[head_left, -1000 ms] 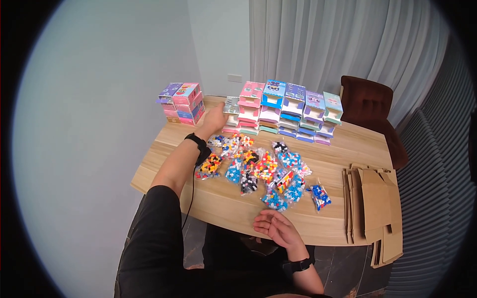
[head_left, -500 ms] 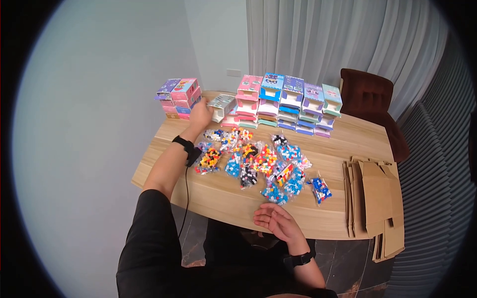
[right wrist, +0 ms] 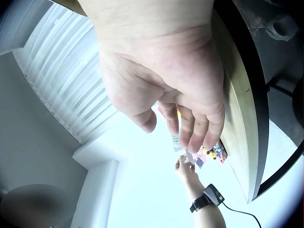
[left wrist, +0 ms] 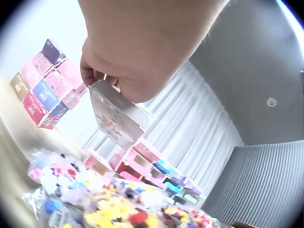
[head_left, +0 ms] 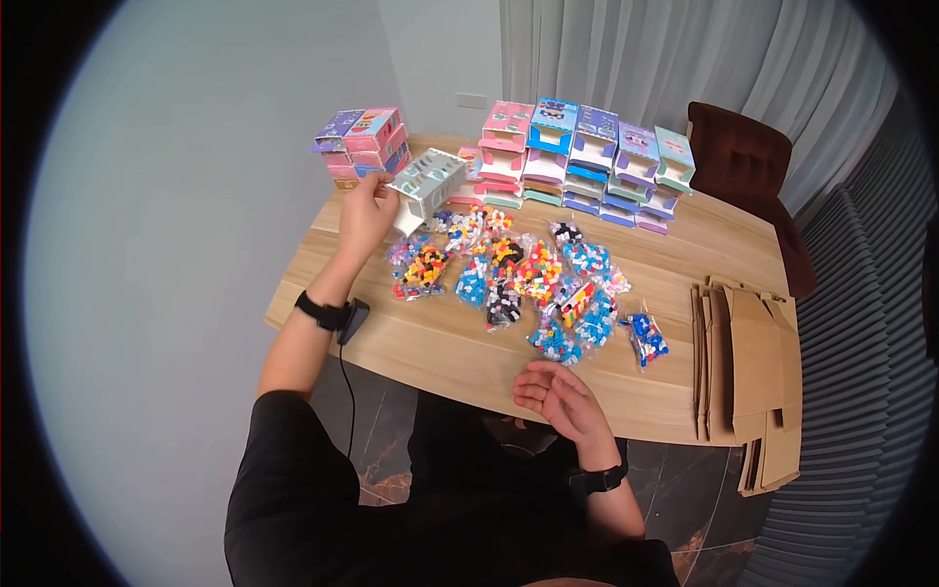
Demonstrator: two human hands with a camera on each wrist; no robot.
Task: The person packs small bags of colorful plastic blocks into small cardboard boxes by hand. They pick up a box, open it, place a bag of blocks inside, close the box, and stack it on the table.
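Note:
My left hand (head_left: 368,217) pinches the near end of a pale grey-green small carton (head_left: 430,176), its fingers at the edge by the flap. The carton is held tilted above the table, left of the row of boxes; its printed face is up in the head view. In the left wrist view the same carton (left wrist: 116,116) hangs below the fingertips. Clear bags of small coloured plastic pieces (head_left: 538,272) lie spread in front of it. Near the table's front edge my right hand (head_left: 565,399) is held palm up, fingers loosely bent, holding nothing.
Stacked open-ended boxes (head_left: 599,147) line the back of the wooden table (head_left: 469,367). Closed boxes (head_left: 364,142) are stacked at the back left. Flattened brown cardboard (head_left: 763,362) lies at the right edge, and a brown chair (head_left: 738,147) stands behind.
My left hand has drawn the grey-green carton out from beside the pink boxes, left and towards me, and lifted it. The right hand stays in about the same pose. The head view has tilted down.

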